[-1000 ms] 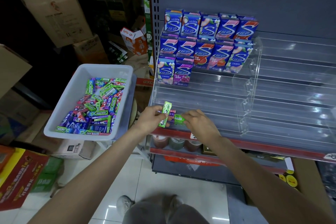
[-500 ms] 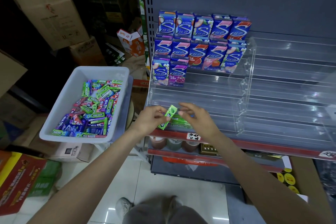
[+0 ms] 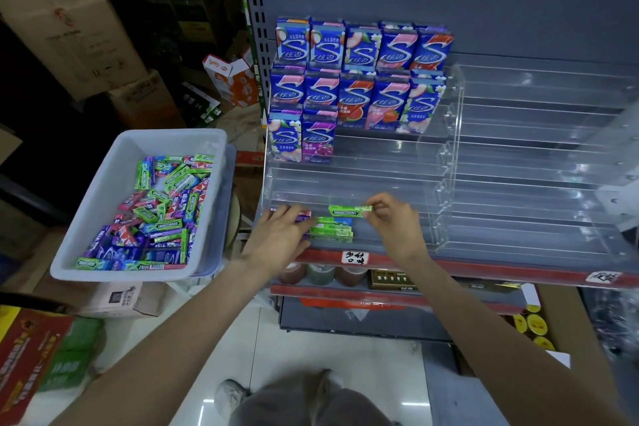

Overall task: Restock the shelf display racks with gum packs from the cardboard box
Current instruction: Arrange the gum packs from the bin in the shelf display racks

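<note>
Passed across from left hand [image 3: 281,239] to right hand [image 3: 392,221] since half a second earlier: the green gum pack [image 3: 350,211], now turned level and pinched by its end between right thumb and fingertips. Hung just above the small green stack [image 3: 331,230] already laid in the lowest tier of the clear rack [image 3: 352,180]. Left hand spread flat, fingers straight, pressing on purple packs [image 3: 300,215] at that tier's left end. Hands apart, pack between them.

Early days, judged from the shelves. Top tiers filled with tall blue cartons [image 3: 359,79], third row holding only two, every tier below nearly bare, whole right-hand rack [image 3: 539,162] bare as well. Plenty left in the grey tub [image 3: 103,204], heaped with loose packs [image 3: 166,211]; no cardboard supply box plainly told apart among the cartons behind.

Open room to the right along the lowest tier. Worth minding: low clear front lip, hard to see, and the upright divider [image 3: 446,183] between racks. Tub close at left, easy reach.
</note>
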The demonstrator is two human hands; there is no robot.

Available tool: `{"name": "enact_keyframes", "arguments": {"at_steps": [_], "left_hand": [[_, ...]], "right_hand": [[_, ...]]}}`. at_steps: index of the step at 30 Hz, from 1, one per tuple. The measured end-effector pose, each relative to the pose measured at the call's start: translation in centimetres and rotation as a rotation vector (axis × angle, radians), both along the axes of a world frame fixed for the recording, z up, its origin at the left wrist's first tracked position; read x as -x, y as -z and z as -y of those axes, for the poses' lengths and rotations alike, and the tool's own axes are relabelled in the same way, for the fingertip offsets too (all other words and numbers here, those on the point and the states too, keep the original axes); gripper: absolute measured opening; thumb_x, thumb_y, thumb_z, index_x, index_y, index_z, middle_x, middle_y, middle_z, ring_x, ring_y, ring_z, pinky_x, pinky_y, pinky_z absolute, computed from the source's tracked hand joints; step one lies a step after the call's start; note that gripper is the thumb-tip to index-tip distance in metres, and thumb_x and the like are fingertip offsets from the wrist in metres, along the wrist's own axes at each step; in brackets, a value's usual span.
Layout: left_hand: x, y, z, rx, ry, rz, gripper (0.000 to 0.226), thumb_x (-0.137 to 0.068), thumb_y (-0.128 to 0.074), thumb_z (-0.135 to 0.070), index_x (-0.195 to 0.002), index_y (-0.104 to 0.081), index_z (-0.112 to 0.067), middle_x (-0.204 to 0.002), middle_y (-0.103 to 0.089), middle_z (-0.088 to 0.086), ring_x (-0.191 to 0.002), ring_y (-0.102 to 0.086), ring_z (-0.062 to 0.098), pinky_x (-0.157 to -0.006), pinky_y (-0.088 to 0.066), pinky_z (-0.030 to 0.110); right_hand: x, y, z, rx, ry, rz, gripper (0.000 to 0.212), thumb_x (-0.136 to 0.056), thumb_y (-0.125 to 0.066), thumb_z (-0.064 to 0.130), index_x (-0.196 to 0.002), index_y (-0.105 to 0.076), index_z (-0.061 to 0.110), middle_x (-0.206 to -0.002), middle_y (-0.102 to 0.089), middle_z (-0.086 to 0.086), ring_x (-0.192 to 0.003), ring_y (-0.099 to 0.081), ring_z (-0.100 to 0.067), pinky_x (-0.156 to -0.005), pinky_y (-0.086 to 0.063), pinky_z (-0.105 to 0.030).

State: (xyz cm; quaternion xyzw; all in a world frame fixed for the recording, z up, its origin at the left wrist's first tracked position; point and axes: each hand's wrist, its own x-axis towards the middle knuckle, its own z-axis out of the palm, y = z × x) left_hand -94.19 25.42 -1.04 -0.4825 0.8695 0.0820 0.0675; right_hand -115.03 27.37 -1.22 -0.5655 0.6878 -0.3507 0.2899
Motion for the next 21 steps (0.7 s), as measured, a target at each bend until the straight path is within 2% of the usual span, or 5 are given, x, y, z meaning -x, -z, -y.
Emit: {"name": "enact_keyframes", "arguments": {"at_steps": [6,9,13,17,21], "left_hand": [[-0.8,0.2,-0.3,-0.047,0.008,-0.001,0.051,-0.099,-0.042,-0.03,-0.147,-0.025,-0.033,-0.152,-0.022,-0.003,-0.138,-0.024,0.019,-0.113,-0.017,0.038],[-0.8,0.0,-0.2,-0.067,0.005,-0.005,0.051,-0.099,-0.042,-0.028,-0.147,-0.026,-0.032,-0.152,-0.023,-0.002,-0.138,-0.024,0.02,-0.113,-0.018,0.039],[-0.7,0.2,-0.2,-0.075,-0.007,-0.045,0.049,-0.099,-0.042,-0.029,-0.146,-0.029,-0.031,-0.151,-0.026,-0.003,-0.137,-0.025,0.02,-0.111,-0.022,0.038],[-0.9,0.8,-0.2,-0.042,-0.029,-0.11,0.046,-0.098,-0.043,-0.03,-0.143,-0.035,-0.032,-0.147,-0.032,-0.005,-0.134,-0.029,0.018,-0.108,-0.025,0.034],[-0.9,1.3,-0.4,0.029,-0.083,-0.109,0.046,-0.098,-0.042,-0.035,-0.143,-0.035,-0.031,-0.145,-0.035,-0.004,-0.133,-0.031,0.019,-0.106,-0.027,0.033]], "right_hand": [[-1.7,2.3,-0.4,0.111,-0.116,-0.333,0.017,-0.081,-0.065,-0.006,-0.095,-0.068,0.002,-0.096,-0.064,-0.011,-0.086,-0.062,-0.024,-0.074,-0.056,-0.036],[-2.5,2.7,-0.5,0.15,-0.145,-0.533,0.027,-0.075,-0.068,-0.01,-0.1,-0.069,0.001,-0.098,-0.062,-0.013,-0.093,-0.059,-0.028,-0.069,-0.057,-0.039],[-2.8,2.6,-1.1,0.014,-0.235,-0.633,0.045,-0.088,-0.061,0.004,-0.132,-0.051,0.007,-0.128,-0.041,-0.013,-0.121,-0.042,-0.023,-0.092,-0.052,-0.034],[-2.7,2.4,-1.8,-0.059,-0.308,-0.717,0.062,-0.09,-0.06,0.011,-0.145,-0.031,0.01,-0.132,-0.033,-0.014,-0.126,-0.035,-0.023,-0.098,-0.048,-0.03],[-2.7,1.6,-1.9,-0.035,-0.372,-0.83,0.051,-0.08,-0.072,0.007,-0.127,-0.052,0.002,-0.126,-0.046,-0.013,-0.114,-0.048,-0.023,-0.081,-0.056,-0.025]]}}
